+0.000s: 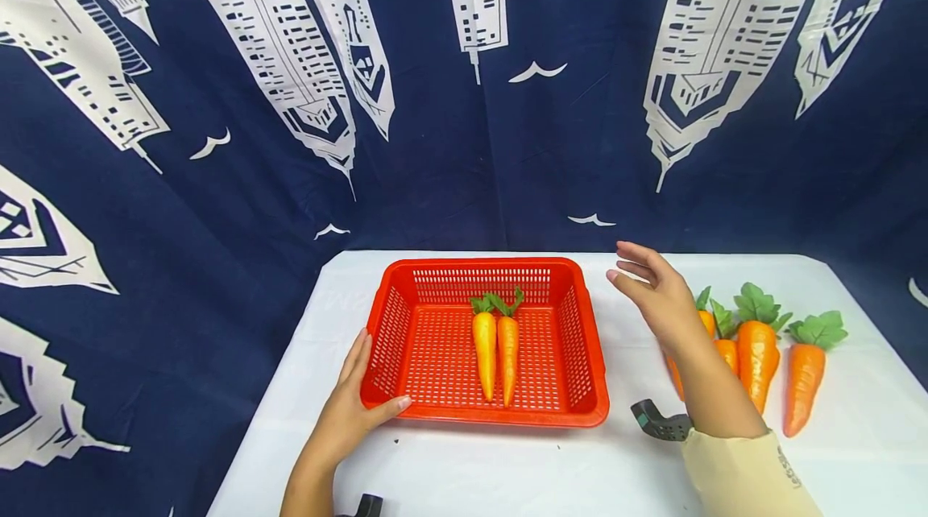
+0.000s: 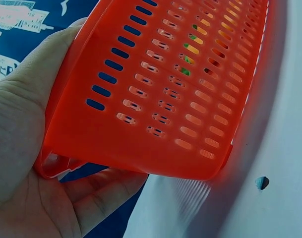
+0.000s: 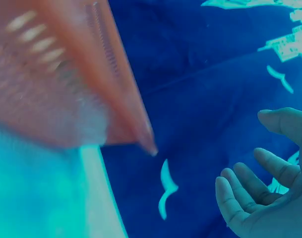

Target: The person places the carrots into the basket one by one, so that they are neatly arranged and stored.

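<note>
A red plastic basket with slotted walls sits on the white table. Two slim carrots lie side by side inside it, a yellowish one and an orange one, leafy tops toward the back. My left hand grips the basket's near left corner, thumb along the front rim and fingers along the left side. The left wrist view shows this hand around the rim. To the right of the basket, my right hand is raised, fingers loosely bent and holding nothing; the right wrist view also shows this hand apart from the basket.
Several carrots lie on the table's right side, including a thick one and one farther right; the right forearm partly covers others. A dark blue cloth printed with white buildings hangs behind the white table.
</note>
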{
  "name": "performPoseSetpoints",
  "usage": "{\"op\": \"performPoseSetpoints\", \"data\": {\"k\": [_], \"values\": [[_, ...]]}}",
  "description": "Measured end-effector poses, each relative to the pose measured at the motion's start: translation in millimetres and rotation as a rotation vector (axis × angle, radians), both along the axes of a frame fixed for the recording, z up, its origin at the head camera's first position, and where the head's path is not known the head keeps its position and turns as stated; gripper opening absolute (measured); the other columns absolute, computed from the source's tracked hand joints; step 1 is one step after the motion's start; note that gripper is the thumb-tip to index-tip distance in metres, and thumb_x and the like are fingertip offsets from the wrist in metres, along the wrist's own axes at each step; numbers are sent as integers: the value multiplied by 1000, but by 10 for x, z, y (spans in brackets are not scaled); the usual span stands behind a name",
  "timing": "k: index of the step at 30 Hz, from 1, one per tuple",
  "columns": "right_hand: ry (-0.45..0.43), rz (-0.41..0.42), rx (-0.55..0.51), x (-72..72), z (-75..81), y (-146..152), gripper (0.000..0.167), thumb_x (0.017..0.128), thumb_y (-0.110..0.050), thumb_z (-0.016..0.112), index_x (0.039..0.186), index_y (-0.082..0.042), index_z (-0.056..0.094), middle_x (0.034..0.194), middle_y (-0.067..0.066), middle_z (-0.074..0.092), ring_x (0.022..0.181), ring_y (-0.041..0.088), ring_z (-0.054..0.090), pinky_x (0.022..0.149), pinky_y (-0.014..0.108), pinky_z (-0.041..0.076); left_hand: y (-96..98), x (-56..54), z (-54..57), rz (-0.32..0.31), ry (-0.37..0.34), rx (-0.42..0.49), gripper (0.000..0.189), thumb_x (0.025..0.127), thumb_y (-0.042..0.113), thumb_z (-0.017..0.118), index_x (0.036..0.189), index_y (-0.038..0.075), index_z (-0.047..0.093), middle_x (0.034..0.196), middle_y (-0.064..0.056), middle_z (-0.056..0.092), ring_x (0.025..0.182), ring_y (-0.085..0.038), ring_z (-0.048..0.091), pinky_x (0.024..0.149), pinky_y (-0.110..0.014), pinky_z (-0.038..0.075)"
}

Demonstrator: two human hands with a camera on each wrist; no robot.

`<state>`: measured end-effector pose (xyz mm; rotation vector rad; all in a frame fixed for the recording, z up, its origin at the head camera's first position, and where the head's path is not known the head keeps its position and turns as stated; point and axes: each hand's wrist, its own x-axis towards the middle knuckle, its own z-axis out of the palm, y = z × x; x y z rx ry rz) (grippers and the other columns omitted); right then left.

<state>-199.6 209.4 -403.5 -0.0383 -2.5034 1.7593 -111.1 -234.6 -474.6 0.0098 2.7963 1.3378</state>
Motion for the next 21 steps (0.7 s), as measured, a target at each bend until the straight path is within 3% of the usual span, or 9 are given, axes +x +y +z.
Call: {"op": "performPoseSetpoints", "data": {"k": [9,16,21], "values": [[-74,-61,84,44,-292,269,69,99,-45,62,155,-13,39,153,19,48,139,38,48,111,60,42,2,4,-3,-4,1,-13,119,78,48,85,164,25,8,171,13,1,155,-36,22,115,-71,28],[-122,-57,141,30,-454,492,75,98,-52,60,156,-11,37,153,23,46,141,40,43,107,52,47,1,1,-11,0,2,-17,119,77,47,86,164,26,7,171,10,3,153,-37,26,113,-71,31],[-164,-43,167,27,-561,637,76,99,-50,59,158,-10,33,155,29,40,140,50,40,109,60,42,3,3,-13,-1,10,-15,119,77,46,86,164,26,7,171,10,3,153,-37,27,113,-71,31]]}}
